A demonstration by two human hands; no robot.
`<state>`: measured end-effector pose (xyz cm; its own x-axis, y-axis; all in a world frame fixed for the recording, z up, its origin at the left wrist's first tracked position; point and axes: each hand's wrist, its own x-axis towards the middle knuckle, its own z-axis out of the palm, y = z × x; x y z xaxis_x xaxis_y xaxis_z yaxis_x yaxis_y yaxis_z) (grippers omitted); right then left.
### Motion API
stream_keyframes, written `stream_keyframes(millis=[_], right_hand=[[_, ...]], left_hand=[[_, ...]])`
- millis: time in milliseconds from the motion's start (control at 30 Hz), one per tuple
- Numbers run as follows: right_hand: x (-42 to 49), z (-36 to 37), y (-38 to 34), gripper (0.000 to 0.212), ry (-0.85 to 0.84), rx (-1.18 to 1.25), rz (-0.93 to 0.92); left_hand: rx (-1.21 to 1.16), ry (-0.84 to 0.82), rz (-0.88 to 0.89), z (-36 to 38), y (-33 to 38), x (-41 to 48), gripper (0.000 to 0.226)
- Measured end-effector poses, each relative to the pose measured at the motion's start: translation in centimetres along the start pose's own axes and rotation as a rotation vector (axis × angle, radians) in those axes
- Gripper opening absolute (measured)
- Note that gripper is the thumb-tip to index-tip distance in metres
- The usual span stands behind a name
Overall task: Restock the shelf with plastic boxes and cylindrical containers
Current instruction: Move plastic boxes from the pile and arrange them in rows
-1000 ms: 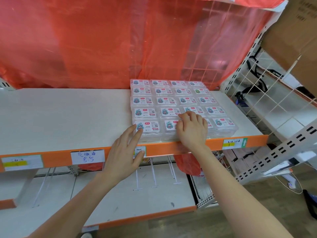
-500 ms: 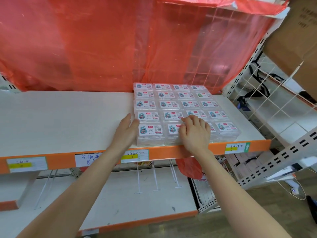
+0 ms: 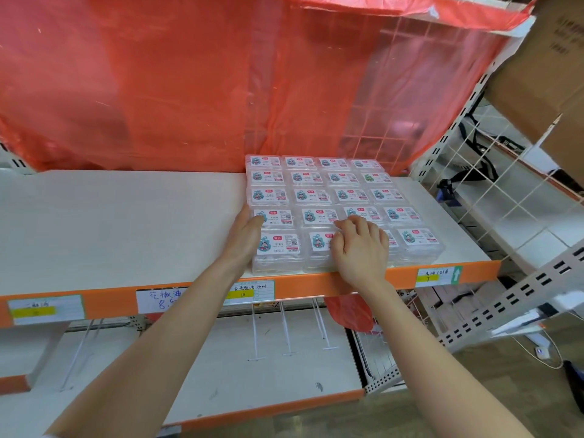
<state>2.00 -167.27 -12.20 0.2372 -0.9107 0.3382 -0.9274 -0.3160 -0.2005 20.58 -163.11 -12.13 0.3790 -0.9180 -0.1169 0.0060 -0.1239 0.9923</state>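
Note:
Several clear plastic boxes [image 3: 319,197] with cartoon labels stand in tight rows and stacks on the right part of the white shelf [image 3: 120,222]. My left hand [image 3: 245,237] lies flat with straight fingers against the left side of the front boxes. My right hand [image 3: 360,248] rests on top of the front-row boxes near the shelf edge, its fingers bent and pressing down on the lids. No cylindrical containers are in view.
A red plastic sheet [image 3: 189,80] hangs behind the shelf. The orange shelf edge [image 3: 316,286] carries price tags. A lower white shelf [image 3: 252,374] sits below. White wire racking [image 3: 493,191] and a cardboard box [image 3: 546,67] stand at the right.
My left hand rose from the shelf's front edge and now presses the left side of the boxes. My right hand stays on the front boxes. The camera moved slightly closer.

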Motion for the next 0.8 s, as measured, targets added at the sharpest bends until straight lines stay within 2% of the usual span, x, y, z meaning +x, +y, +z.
stream_keyframes(millis=[100,333,400,533,667,800], right_hand=[[0.1,0.0,0.0,0.076,-0.009,-0.007,-0.006],[0.3,-0.7,0.1,0.049,-0.107,0.001,-0.017],[0.9,-1.3,0.1,0.039,-0.157,0.031,-0.031],[2.0,-2.6,-1.5,0.040,-0.135,-0.030,-0.073],[2.3,-2.5,-6.3,0.040,-0.137,0.013,-0.201],[1.4,-1.1,-11.7,0.041,-0.196,0.049,-0.373]], left_hand=[[0.004,-0.010,0.000,0.0,-0.1,0.1,0.034],[0.101,0.022,0.029,-0.6,0.4,0.2,0.033],[0.203,0.057,0.057,-1.4,0.7,-0.2,0.040],[0.479,0.139,0.080,-4.2,1.2,-1.1,0.049],[0.703,0.179,0.149,-7.8,1.4,-2.9,0.047],[0.876,0.244,0.117,-11.9,0.9,-5.0,0.048]])
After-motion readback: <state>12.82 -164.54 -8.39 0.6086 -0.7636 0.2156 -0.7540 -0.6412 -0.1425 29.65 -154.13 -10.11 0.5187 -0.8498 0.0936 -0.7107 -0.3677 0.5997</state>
